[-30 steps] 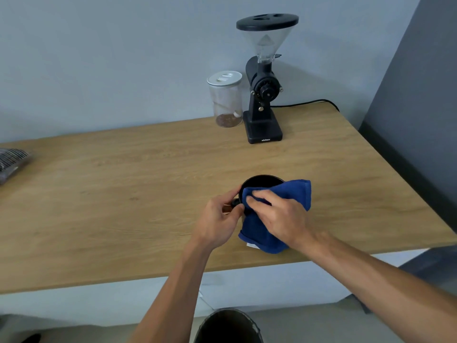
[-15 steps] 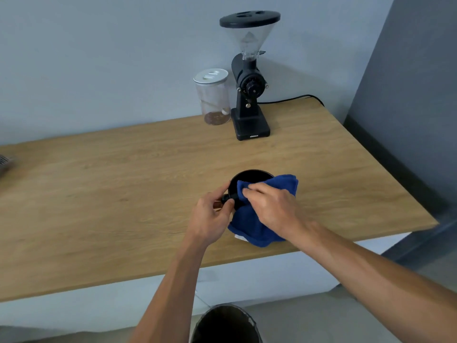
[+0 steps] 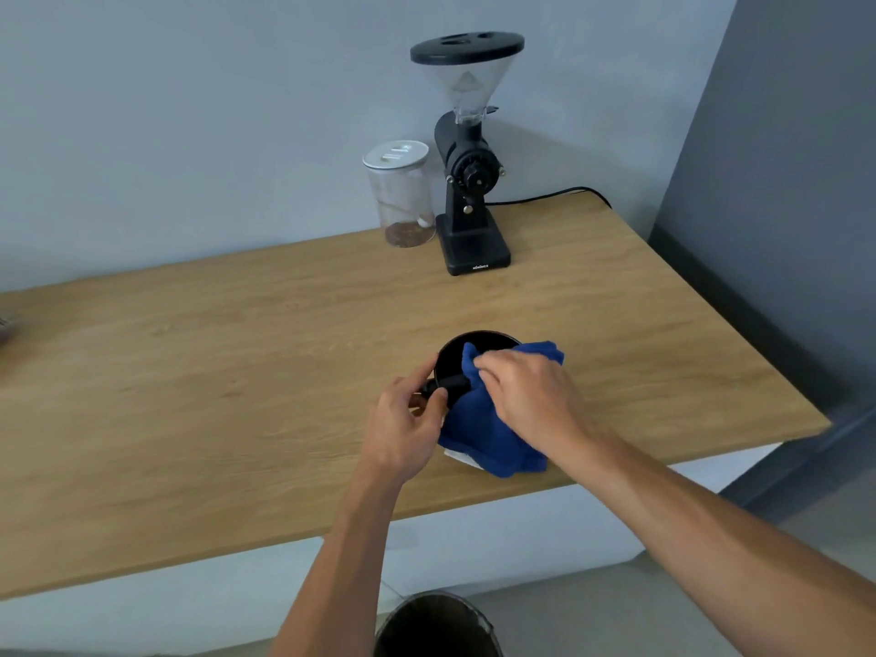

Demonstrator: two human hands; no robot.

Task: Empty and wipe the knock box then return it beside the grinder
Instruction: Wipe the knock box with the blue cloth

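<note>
Nearest, on the floor below the table edge: dark bin [image 3: 436,625], open top. On the wooden table [image 3: 189,395], near its front edge, the black knock box [image 3: 467,360] sits upright. Left hand [image 3: 403,429] pinches the end of its knock bar [image 3: 448,386], steadying it. Right hand [image 3: 526,395] grasps a blue cloth [image 3: 483,429], pressing part of it inside the box; the rest drapes over the near side onto the table. Step looks like wiping, box seemingly emptied already. Risk: hard wiping could tip or slide the light box toward the front edge, or twist the bar loose. At the back by the wall: coffee grinder [image 3: 469,173], lidded clear jar [image 3: 403,192] just beside it, well apart from the box.
</note>
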